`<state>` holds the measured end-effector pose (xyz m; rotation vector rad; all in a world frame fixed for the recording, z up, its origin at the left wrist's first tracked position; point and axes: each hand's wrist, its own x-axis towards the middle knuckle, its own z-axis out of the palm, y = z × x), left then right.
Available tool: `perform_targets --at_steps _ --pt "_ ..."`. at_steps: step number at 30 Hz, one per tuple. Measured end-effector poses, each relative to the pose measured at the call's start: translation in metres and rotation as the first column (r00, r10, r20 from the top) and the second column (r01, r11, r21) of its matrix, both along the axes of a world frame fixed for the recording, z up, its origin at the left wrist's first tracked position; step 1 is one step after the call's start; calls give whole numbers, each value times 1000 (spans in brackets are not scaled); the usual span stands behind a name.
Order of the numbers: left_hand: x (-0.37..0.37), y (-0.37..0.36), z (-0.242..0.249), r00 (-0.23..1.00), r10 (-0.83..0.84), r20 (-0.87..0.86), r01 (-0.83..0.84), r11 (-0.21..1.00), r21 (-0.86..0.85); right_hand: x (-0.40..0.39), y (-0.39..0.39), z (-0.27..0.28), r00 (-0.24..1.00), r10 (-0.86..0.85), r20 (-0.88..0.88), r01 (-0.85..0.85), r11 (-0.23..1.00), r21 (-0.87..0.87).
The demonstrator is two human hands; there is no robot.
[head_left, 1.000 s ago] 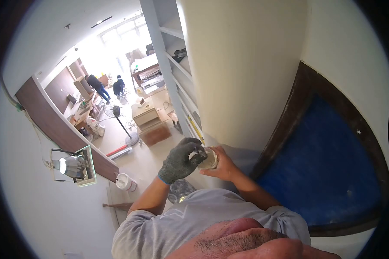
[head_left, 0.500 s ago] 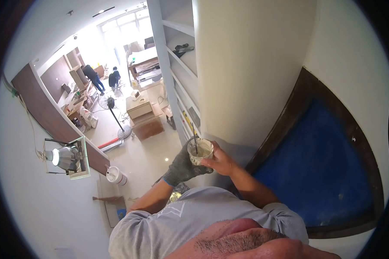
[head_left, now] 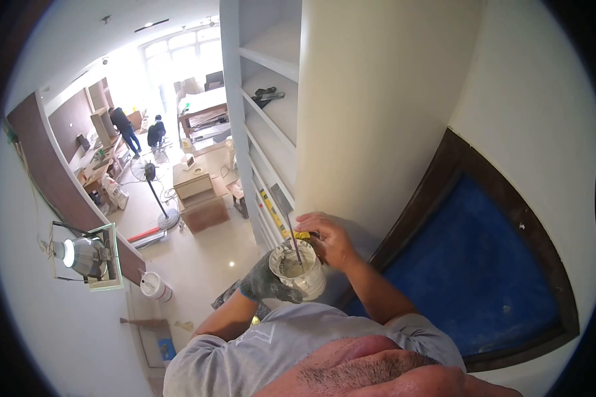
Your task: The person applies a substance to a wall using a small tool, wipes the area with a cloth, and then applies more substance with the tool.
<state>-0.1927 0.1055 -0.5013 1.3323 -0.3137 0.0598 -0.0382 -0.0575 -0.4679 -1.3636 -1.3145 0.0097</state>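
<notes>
With the gloved left hand [head_left: 263, 283] cupping the small white putty-filled cup [head_left: 299, 270] from seven o'clock and the bare right hand [head_left: 329, 239] pinching the thin metal stirring blade [head_left: 291, 233], a tilt could spill paste.

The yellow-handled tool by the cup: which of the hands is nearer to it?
The right hand: it grips the yellow-handled tool beside the cup. The gloved left hand holds the cup from below, further from the tool.

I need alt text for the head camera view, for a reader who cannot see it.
A person's gloved left hand holds a small cup of pale paste, while the bare right hand holds a thin tool standing in it, beside a cream wall. Far below, two people work in a bright room.
</notes>
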Motion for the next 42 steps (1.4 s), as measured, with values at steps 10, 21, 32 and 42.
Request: perform_targets --at_steps 10,21,32,42 --pt "6 -1 56 967 -37 253 56 996 -70 7 -29 210 402 -664 630 439 744 504" --pt "17 17 35 977 31 211 -57 991 122 41 25 354 55 -944 326 919 175 352" --pt "18 18 34 985 29 167 -46 994 98 35 40 345 -16 -939 343 920 121 373" --pt "17 17 30 986 41 161 -57 994 96 -2 45 354 -34 -855 517 948 136 287"
